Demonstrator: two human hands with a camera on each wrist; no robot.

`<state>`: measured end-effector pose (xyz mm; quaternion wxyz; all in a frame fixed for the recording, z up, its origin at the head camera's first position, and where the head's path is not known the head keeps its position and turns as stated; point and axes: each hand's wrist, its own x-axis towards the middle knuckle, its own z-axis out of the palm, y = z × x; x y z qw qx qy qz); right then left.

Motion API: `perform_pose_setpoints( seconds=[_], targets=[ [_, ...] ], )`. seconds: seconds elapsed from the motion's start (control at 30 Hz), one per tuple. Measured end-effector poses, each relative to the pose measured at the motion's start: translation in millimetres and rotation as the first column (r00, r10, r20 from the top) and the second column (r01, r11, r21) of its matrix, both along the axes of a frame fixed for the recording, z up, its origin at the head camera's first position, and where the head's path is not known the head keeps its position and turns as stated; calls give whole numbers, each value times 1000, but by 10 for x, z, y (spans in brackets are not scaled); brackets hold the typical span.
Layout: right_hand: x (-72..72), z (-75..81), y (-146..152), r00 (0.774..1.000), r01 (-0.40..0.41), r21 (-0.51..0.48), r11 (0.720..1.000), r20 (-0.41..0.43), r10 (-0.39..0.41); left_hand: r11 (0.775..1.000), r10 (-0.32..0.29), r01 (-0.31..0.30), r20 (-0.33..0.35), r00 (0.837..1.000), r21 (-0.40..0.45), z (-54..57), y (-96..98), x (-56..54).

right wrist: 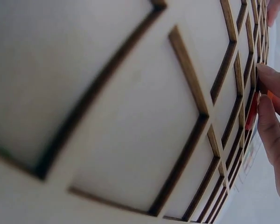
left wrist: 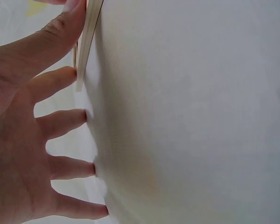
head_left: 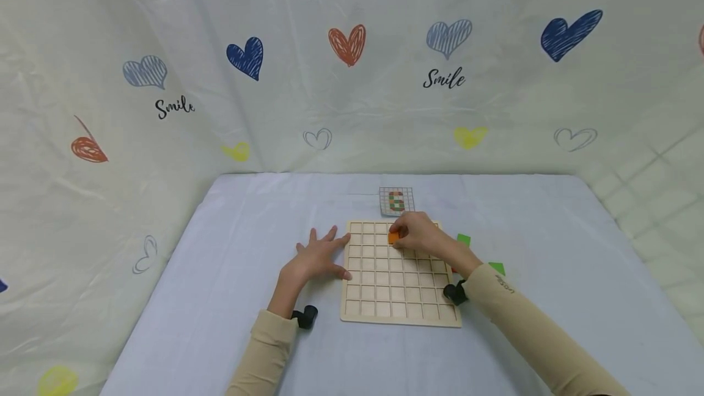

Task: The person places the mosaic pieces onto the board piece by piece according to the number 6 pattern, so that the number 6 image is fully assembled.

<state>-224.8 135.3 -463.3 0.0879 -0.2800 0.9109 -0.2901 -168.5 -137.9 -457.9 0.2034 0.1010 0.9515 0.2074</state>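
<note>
A wooden grid board [head_left: 382,293] with square cells lies on the table. At its upper middle, my right hand [head_left: 423,234] pinches an orange square tile [head_left: 393,238] between thumb and fingers, over the board's far rows. In the right wrist view, those fingertips [right wrist: 267,109] are close to the grid, by a red-orange piece [right wrist: 251,113]. My left hand [head_left: 318,258] lies spread at the board's left side, with thumb and index finger touching its edge. The left wrist view shows the other fingers [left wrist: 67,119] straight, their tips on the tablecloth.
Just behind the board is a small pattern card [head_left: 387,206] with a coloured figure on a grid. Green tiles [head_left: 464,239] lie to the board's right, partly behind my right forearm, with a bit of red near them. White cloth [head_left: 242,212] covers the table; a printed curtain hangs behind.
</note>
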Motion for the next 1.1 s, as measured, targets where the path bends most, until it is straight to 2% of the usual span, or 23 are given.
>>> perform_pose_setpoints(
  seconds=[0.47,0.8,0.93,1.1],
  targets=[
    [53,60,135,1000,12,-12,1000,27,-12,1000,-9,9,-1,1000,-11,13,30,-4],
    [123,78,390,1000,3,-17,1000,-24,-4,1000,-2,2,-7,1000,-9,-4,22,1],
    [146,81,519,999,21,-10,1000,-24,-21,1000,0,0,-6,1000,-8,-1,27,3],
    [197,92,706,998,67,-3,998,21,-67,1000,-1,1,-5,1000,-8,0,40,2]
  ],
)
